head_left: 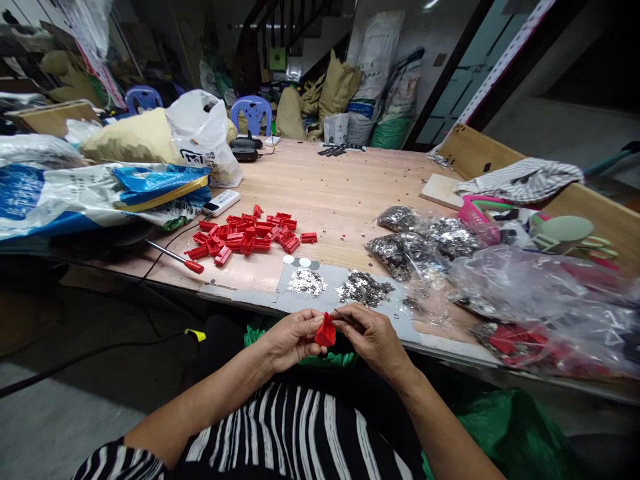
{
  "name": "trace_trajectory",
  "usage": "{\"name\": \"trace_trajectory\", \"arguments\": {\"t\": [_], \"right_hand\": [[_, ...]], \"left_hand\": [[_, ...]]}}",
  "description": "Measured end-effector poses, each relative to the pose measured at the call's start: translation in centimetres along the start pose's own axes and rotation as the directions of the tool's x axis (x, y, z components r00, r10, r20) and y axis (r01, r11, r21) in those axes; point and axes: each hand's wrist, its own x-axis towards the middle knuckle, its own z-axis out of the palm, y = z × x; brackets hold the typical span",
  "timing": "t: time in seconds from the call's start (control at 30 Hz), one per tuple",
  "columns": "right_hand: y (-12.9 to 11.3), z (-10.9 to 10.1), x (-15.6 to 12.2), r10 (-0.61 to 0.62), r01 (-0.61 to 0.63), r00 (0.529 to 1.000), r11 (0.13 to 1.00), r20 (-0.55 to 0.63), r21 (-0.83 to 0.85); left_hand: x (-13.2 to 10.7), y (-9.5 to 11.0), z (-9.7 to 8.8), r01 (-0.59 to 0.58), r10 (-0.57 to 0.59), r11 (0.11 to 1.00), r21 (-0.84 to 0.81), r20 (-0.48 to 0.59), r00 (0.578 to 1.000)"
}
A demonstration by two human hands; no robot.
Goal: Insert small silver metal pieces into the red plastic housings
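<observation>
My left hand (291,339) is closed around a small red plastic part (325,331), held just off the near edge of the wooden table (330,187). My right hand (371,335) pinches at the top of the same red part; whether it also holds a small metal piece I cannot tell. Just beyond my hands lie two small heaps of tiny metal pieces (364,289) on a grey sheet (295,299). A pile of several red plastic parts (249,236) lies further left on the table.
Clear bags of metal pieces (417,241) and a bag with red parts (520,340) sit at the right. A red-handled screwdriver (176,256), a white remote (221,203), sacks and plastic bags (100,187) occupy the left. A pink basket (477,215) stands at the right.
</observation>
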Motion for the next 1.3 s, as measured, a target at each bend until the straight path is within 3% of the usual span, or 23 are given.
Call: {"name": "trace_trajectory", "arguments": {"t": [0.5, 0.77, 1.03, 1.17, 1.3], "right_hand": [[-0.4, -0.8, 0.3, 0.010, -0.016, 0.994, 0.998, 0.109, 0.055], [0.9, -0.8, 0.2, 0.221, -0.234, 0.970, 0.963, 0.100, 0.137], [1.4, 0.1, 0.4, 0.188, -0.225, 0.964, 0.954, 0.188, 0.198], [1.2, 0.2, 0.4, 0.153, -0.190, 0.956, 0.974, 0.251, 0.128], [1.5, 0.4, 0.5, 0.170, -0.203, 0.957, 0.972, 0.237, 0.122]], "left_hand": [[0.3, -0.3, -0.3, -0.010, 0.011, 0.999, -0.038, 0.026, 1.000], [0.5, -0.4, -0.3, -0.031, 0.031, 0.999, -0.018, 0.013, 0.999], [0.5, -0.6, -0.2, -0.052, 0.050, 0.995, 0.090, 0.026, 0.998], [0.9, -0.7, -0.6, -0.042, 0.036, 0.986, 0.163, 0.043, 0.998], [1.4, -0.7, -1.0, -0.015, 0.016, 0.988, 0.153, -0.001, 1.000]]}}
